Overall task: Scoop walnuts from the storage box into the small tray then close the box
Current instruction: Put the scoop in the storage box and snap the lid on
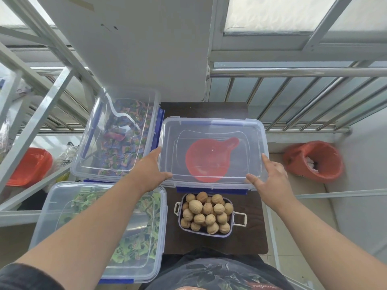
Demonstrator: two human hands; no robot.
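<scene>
Walnuts (206, 212) are heaped to the rim of the small lavender tray (230, 232), which is set on the dark tabletop (254, 237) just in front of the storage box (257, 130); the scooping stage is therefore judged complete. Clear lid (211, 126) is laid over the storage box, and a red scoop (206, 159) is seen through it, lying inside. Near-side blue latch (211, 190) is visible along the front edge of the box; whether it is snapped home cannot be told, so fastening of the latches is judged to be what is left. Left hand (151, 171) is placed against the lid's near left corner, thumb laid along the front edge, fingers fairly straight along the left side. Right hand (271, 178) is placed at the near right corner, fingers spread and lightly bent, thumb at the front edge; neither hand is wrapped around anything. Tray is located between the two forearms, nearer the body than both hands and untouched by them.
</scene>
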